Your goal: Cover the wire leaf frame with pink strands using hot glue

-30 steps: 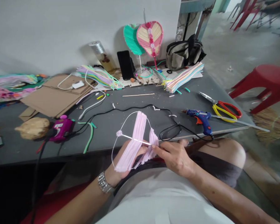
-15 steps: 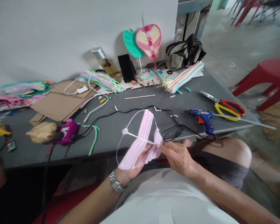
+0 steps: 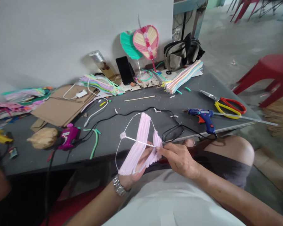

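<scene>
A round wire fan frame [image 3: 117, 154] with pale pink pipe-cleaner strips [image 3: 137, 142] is held over the table's front edge. One wide strip crosses it, a shorter bundle [image 3: 157, 138] fills the right side, and a white rod spans the middle from a fuzzy pink knob [image 3: 123, 135]. My left hand [image 3: 138, 171], wearing a metal watch, supports the fan from below; its fingers are partly hidden behind the strips. At the right end of the rod, my right hand [image 3: 178, 157] pinches the short pink bundle between thumb and finger.
A blue glue gun [image 3: 206, 117] and red-yellow scissors [image 3: 228, 108] lie at right. Bundled pipe cleaners [image 3: 184, 77], a phone [image 3: 124, 70] and finished fans [image 3: 146, 42] are at the back. Cardboard [image 3: 58, 105] and a purple power adapter [image 3: 69, 136] sit left. A black cord crosses the table.
The view has shifted slightly, and the fan appears a little further left and lower. Both hands keep nearly the same hold on it.
</scene>
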`<control>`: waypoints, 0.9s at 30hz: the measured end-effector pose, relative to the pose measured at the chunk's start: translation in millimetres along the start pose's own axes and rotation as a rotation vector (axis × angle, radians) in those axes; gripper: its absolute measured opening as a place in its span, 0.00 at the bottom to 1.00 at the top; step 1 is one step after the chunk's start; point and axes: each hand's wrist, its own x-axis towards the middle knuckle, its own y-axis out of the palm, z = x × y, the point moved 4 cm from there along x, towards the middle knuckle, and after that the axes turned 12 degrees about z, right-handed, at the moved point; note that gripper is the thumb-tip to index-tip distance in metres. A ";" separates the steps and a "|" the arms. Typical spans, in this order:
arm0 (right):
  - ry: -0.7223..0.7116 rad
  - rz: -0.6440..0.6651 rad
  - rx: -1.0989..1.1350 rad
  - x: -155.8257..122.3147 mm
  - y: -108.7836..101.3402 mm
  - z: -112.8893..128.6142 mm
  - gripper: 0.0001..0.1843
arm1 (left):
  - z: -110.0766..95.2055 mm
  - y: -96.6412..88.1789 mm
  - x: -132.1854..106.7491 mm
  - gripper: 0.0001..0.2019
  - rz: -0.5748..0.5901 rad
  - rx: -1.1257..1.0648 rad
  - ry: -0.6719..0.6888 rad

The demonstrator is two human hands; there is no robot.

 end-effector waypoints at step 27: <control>0.025 0.017 -0.013 -2.6 -2.0 -2.4 0.25 | -2.8 25.6 4.4 0.12 -0.175 -0.461 -0.110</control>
